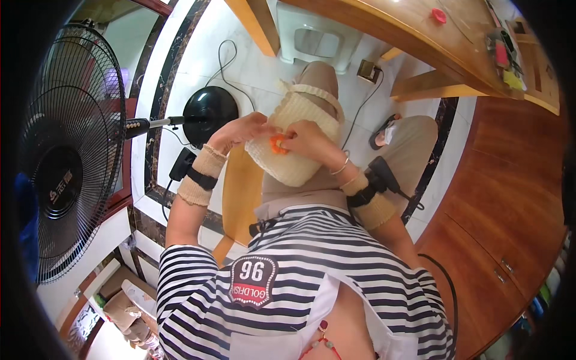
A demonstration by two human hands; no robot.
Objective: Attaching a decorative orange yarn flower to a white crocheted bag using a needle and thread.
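A cream knitted or crocheted bag (294, 166) with a strap lies across my lap and raised knee. An orange crocheted flower (279, 144) with a pale centre rests against its face. My right hand (308, 140) pinches the flower at its right side with thumb and fingers. My left hand (245, 130) is at the bag's left edge, its fingertips touching the upper left of the flower; whether they grip the bag edge is hard to tell. Both wrists wear beige knitted cuffs with black straps and devices.
A black standing fan (67, 166) is at the left, its round base (210, 114) on the tiled floor. Cables run over the floor. A wooden table (405, 31) with a red item (438, 16) is above right, a pale plastic stool (319, 38) beyond my knee, a wooden cabinet (499, 216) at right.
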